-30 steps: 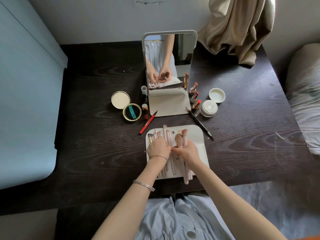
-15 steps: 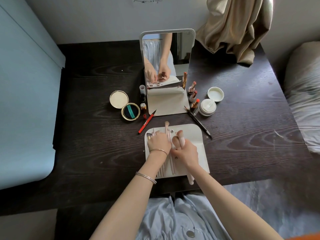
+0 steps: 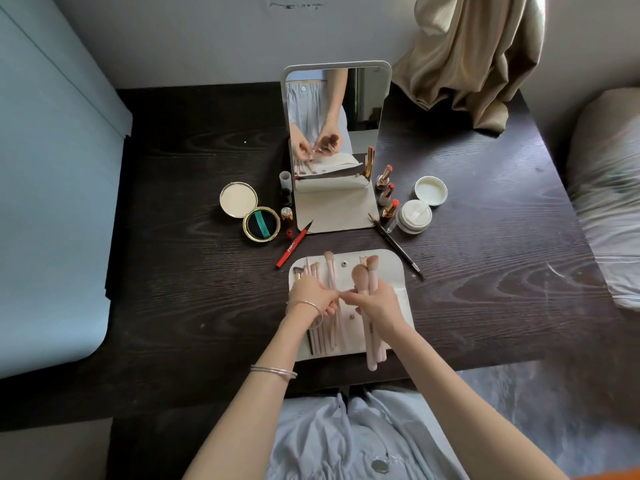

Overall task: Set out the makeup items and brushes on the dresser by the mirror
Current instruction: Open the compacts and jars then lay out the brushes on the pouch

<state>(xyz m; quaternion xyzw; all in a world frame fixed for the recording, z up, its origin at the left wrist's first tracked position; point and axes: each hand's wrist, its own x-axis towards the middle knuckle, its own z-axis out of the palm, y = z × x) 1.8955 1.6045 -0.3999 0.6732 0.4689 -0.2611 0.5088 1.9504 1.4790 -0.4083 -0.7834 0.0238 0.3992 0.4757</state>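
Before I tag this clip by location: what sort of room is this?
Probably a bedroom used as a vanity corner: a standing mirror on a dark wood dresser, makeup brushes laid out, and bedding at the right edge.

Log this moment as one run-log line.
stage: sorting brushes | left hand: on brush roll | right hand: grips pink brushes | mirror: upright

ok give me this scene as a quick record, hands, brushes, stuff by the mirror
left hand: fingers curled over the small brushes lying on the pouch
right hand: grips a bunch of big pink brushes
mirror: upright on the dresser
left of mirror: open compact, red pen
right of mirror: three lipsticks, open powder jar, dark pencil
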